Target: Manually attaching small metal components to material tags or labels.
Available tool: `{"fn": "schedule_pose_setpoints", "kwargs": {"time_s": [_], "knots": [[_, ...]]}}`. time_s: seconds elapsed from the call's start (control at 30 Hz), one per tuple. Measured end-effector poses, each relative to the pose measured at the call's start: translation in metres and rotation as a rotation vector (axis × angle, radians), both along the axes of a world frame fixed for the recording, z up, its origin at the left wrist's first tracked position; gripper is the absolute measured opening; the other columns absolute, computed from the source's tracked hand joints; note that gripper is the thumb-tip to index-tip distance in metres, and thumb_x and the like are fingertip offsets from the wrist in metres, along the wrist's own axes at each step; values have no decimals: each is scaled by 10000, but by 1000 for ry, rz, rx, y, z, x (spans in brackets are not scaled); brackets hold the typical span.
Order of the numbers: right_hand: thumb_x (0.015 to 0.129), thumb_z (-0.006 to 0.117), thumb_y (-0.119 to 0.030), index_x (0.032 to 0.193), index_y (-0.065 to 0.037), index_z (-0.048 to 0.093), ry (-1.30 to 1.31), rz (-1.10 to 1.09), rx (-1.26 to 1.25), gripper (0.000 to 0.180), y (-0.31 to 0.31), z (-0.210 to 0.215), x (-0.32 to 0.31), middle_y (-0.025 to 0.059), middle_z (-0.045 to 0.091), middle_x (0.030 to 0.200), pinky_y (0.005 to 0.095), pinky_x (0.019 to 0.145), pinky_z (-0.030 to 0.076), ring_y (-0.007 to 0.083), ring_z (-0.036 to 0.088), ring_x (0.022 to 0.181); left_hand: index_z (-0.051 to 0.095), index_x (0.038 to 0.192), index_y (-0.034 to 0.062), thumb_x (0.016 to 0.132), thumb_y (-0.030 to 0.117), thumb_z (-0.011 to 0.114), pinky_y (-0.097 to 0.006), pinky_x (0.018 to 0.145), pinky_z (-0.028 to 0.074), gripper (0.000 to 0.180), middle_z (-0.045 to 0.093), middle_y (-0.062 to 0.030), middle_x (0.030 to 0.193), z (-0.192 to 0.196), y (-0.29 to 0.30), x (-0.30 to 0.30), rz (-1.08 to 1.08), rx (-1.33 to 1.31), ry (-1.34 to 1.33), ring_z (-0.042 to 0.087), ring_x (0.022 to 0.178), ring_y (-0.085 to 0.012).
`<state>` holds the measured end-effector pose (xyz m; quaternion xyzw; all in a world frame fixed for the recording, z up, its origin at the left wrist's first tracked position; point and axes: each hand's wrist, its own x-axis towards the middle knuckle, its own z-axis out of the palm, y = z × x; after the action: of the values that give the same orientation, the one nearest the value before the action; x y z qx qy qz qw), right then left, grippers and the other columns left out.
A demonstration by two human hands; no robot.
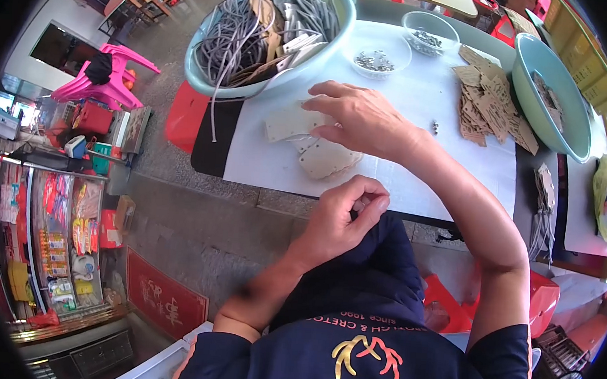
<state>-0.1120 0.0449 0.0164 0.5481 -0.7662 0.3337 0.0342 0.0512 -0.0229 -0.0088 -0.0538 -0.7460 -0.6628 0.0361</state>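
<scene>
My right hand point(368, 120) reaches across the white-covered table point(406, 179) with its fingers apart and curved, above some off-white flat plates. One group of these plates point(283, 123) lies beneath its fingertips; whether they touch is hard to tell. Closer to me is another small pile of off-white plates point(328, 160) with little holes and rounded edges. My left hand point(344, 217) is by the table's near edge, fingers curled and thumb pressed to the index finger. Anything inside that pinch is hidden. A few tiny metal pieces point(435, 127) lie on the white sheet right of my right wrist.
A pale blue basin point(195, 62) full of grey cables stands at the far left. Two clear bowls point(405, 58) point(455, 32) hold small metal parts. Brown cardboard pieces point(489, 97) are heaped at the right, beside a pale green basin point(573, 131). A pink chair point(117, 92) stands left.
</scene>
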Motion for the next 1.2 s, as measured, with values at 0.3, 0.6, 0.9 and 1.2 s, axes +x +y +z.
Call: {"fn": "schedule_pose_setpoints", "kwargs": {"time_s": [0.3,0.6,0.9,1.2], "knots": [[794,712,-216,1094,-69,653,256,78,159,339,-4,6,-1,89,606,1162,406,825,507,290,601,1010,550,1031,-27,940,33,563,-255,714,516,110,629,-81,856,-3,-6,1,-24,108,-34,620,757,-117],[958,580,-267,946,18,661,-793,-340,-243,296,53,8,18,36,605,702,267,555,505,97,604,614,552,1042,-16,969,68,533,-257,675,511,114,632,-85,855,0,-2,-1,39,312,-85,620,759,-125],[984,544,-241,993,24,624,-1521,-371,-639,277,111,11,61,65,638,714,262,568,542,130,637,580,480,1219,-28,995,152,516,-277,683,532,290,610,-106,972,12,15,-23,125,451,-13,642,818,-166],[953,600,-254,915,3,669,-904,-399,-49,268,156,6,67,39,637,742,246,563,508,111,625,621,547,1141,6,1009,169,462,-281,603,469,226,645,-85,926,5,27,-31,141,456,-117,610,749,-137]]}}
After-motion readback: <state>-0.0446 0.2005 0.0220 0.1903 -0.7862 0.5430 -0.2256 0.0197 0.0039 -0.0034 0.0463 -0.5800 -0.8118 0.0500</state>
